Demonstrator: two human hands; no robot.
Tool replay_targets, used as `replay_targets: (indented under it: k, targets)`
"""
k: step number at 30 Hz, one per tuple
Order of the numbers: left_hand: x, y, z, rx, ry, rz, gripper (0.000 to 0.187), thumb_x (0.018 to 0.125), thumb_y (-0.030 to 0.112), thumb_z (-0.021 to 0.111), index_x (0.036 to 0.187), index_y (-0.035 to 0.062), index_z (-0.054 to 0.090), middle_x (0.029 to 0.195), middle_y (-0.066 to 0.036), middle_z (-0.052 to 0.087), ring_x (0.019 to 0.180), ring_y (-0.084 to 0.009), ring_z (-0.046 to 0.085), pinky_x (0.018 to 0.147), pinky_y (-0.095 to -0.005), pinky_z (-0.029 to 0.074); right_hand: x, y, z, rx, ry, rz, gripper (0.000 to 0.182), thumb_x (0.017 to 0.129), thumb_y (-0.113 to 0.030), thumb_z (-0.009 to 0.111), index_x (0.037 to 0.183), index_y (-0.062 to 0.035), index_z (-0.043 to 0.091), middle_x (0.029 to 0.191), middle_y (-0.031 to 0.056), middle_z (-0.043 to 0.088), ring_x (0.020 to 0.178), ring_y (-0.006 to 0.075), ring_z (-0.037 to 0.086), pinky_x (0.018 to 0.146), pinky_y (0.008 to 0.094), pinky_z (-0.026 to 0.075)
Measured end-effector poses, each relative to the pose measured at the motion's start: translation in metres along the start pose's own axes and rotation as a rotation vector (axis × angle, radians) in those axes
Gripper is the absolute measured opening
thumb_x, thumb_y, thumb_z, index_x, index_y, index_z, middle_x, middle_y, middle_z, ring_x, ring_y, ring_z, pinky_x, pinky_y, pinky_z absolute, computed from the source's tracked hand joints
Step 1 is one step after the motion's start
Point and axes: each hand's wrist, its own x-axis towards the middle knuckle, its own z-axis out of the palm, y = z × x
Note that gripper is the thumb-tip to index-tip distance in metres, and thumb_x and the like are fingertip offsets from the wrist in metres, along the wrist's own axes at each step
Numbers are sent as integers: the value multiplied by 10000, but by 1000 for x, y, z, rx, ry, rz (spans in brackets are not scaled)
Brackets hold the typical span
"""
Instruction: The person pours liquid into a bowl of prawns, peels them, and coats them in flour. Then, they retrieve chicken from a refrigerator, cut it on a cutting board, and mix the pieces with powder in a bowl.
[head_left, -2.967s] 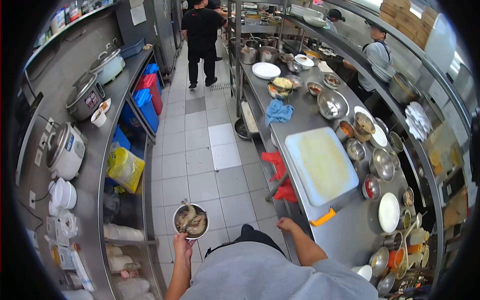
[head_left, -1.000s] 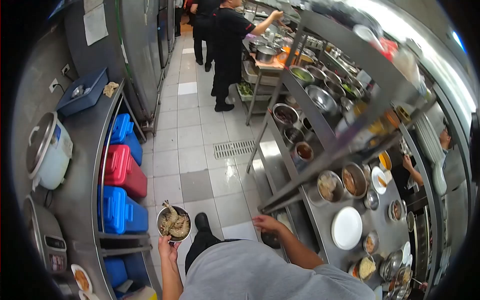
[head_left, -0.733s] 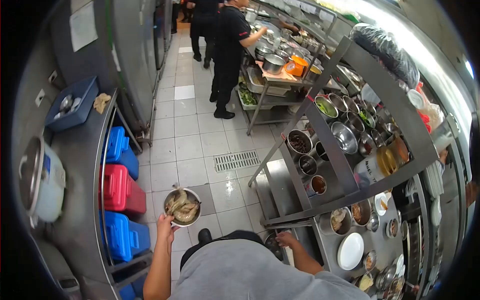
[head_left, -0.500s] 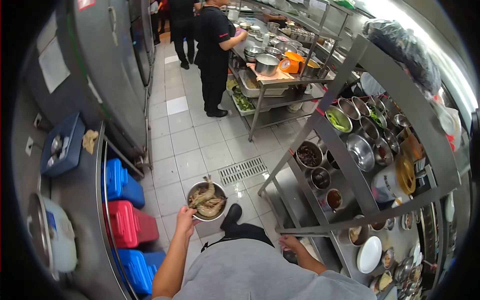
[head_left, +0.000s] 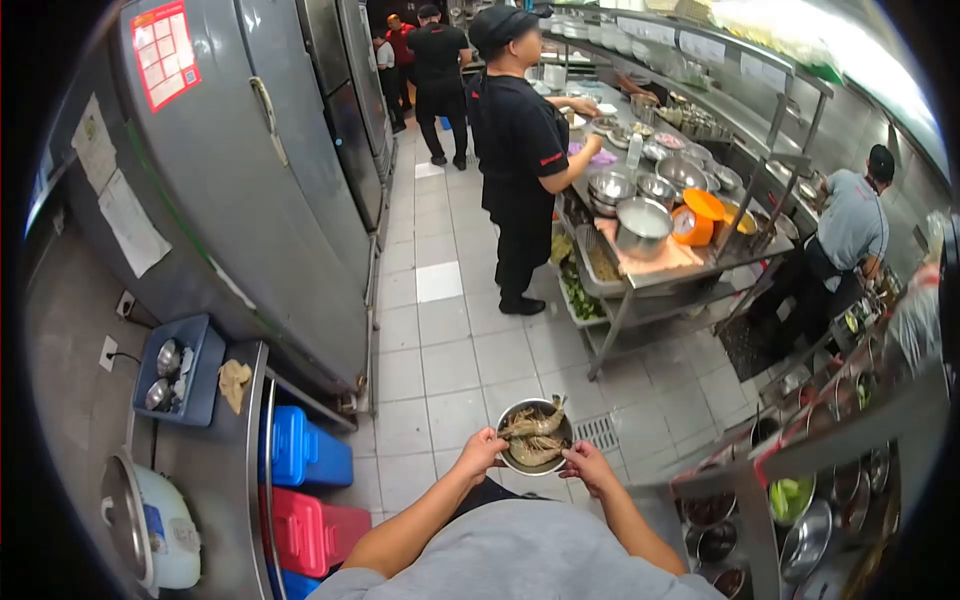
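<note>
Bowl: steel bowl (head_left: 535, 437) of whole prawns (head_left: 532, 432), held at waist height over the tiled floor (head_left: 440, 350), centre-low in view.
Aisle ahead: open floor runs straight up between the fridge doors (head_left: 250, 190) on the left and the prep counter (head_left: 660, 250) on the right.
Aisle block: a person in black (head_left: 520, 150) stands at that counter's near edge, taking the right part of the lane; bare tiles pass on their left.
Further back: two more people (head_left: 430, 60) stand at the far end of the aisle.
Left edge: low counter (head_left: 215, 470) with a blue tray (head_left: 185, 370), a rag (head_left: 235, 382) and a rice cooker (head_left: 150, 525); blue and red bins (head_left: 305, 480) stick out below it.
Right edge: steel rack (head_left: 830, 450) of bowls close beside the right arm; a floor drain (head_left: 600, 432) lies just right of the bowl.
Left hand: left hand (head_left: 478, 452) clamped on the bowl's left rim, fingers curled under.
Right hand: right hand (head_left: 588, 464) closed on the bowl's lower right rim.
Hidden: bowl underside and fingertips out of sight; prawn count unclear, they overlap.
Cut off: rice cooker and rack clipped by the lens edge; rack contents blurred.
Behind counter: a person in grey (head_left: 850, 225), lower body hidden.
</note>
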Motion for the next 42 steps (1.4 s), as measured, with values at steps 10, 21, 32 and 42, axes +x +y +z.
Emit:
replay_targets:
  k: [10,21,32,42]
  targets:
    - [216,98,103,208,-511,-18,235,956,202,571,1130,47,539,1195,-83,568,985,-194,609,726,-354,594,102,-81,-109,218,597,-175,86,890,-121,562,923,-73,499,880,79,598,692,189,619,619,343,547]
    - [400,250,275,485,-891,193,257,915,127,628,1149,25,604,1029,-25,649,843,-92,585,712,-261,517,184,-278,-255,327,1094,-447,70,870,-92,523,893,-42,479,779,76,562,581,161,579,495,289,507]
    - [500,273,527,1211,-787,1014,344,803,52,622,1142,-2,629,1060,-172,676,998,-317,639,902,-388,487,302,-377,-398,118,1007,-348,260,855,-99,570,1065,-27,435,812,107,591,562,154,576,469,279,500]
    - [552,223,588,1805,-620,1263,372,758,290,635,1063,77,624,1025,-161,632,965,-336,606,811,-491,490,262,-333,-440,329,686,-293,386,889,-225,659,1200,-67,492,985,66,631,709,148,623,568,265,517]
